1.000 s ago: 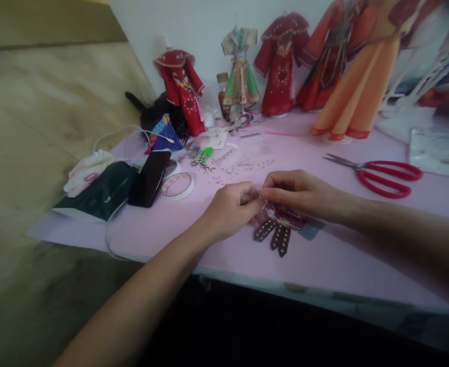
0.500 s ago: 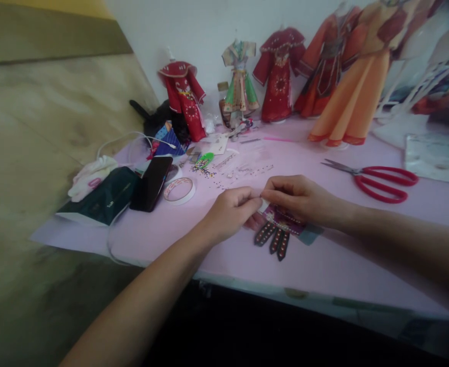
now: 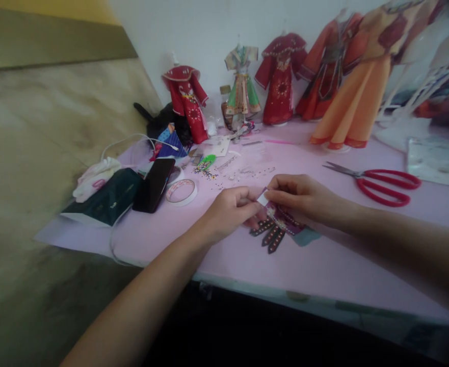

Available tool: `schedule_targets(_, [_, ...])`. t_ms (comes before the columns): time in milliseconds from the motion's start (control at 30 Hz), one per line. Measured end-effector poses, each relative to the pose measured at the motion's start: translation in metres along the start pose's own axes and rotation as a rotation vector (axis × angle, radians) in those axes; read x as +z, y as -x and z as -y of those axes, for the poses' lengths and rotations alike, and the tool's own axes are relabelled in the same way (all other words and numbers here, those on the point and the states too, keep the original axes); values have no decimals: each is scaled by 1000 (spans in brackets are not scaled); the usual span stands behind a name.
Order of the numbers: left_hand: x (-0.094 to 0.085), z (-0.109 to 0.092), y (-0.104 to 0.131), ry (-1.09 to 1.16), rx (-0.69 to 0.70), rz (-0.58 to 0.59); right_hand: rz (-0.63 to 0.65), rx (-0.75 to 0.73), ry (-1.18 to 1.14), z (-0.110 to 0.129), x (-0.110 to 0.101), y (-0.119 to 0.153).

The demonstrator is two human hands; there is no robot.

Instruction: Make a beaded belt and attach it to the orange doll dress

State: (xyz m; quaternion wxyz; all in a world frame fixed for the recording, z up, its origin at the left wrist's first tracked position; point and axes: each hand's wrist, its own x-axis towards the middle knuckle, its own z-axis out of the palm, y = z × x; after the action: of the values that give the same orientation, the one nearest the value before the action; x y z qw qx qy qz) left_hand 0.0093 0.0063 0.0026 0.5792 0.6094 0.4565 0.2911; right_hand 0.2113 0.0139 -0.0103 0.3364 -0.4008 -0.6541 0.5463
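Observation:
My right hand (image 3: 295, 193) pinches the upper edge of a purple fabric piece (image 3: 281, 219) trimmed with rows of small pale beads. A white patch (image 3: 263, 198) shows at the piece's left end, between my two hands. My left hand (image 3: 234, 211) is closed at that end, thumb over curled fingers; the fingertips are partly hidden. Below the purple piece several dark pointed strips (image 3: 273, 238) with light studs fan out. A teal piece (image 3: 306, 236) lies under its right side.
Red-handled scissors (image 3: 388, 186) lie to the right. On the left are a tape roll (image 3: 182, 192), a phone (image 3: 154, 184) and a dark green tissue pack (image 3: 107, 199). Loose beads (image 3: 206, 169) are scattered beyond my hands. Doll-sized dresses (image 3: 281, 84) stand along the wall.
My left hand has drawn slightly away from my right thumb, and more of the white patch shows. The dark strips have swung a little to the left. The view has shifted slightly.

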Motion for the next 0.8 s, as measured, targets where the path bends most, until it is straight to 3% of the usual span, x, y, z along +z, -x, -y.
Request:
schedule_targets(600, [0,-2,1,-31,58,-57,-32,-30,17,-3,-1,-2])
schedule_targets(800, [-1,-1,-1,-58,67,-82,-243,-228,205,0,-4,2])
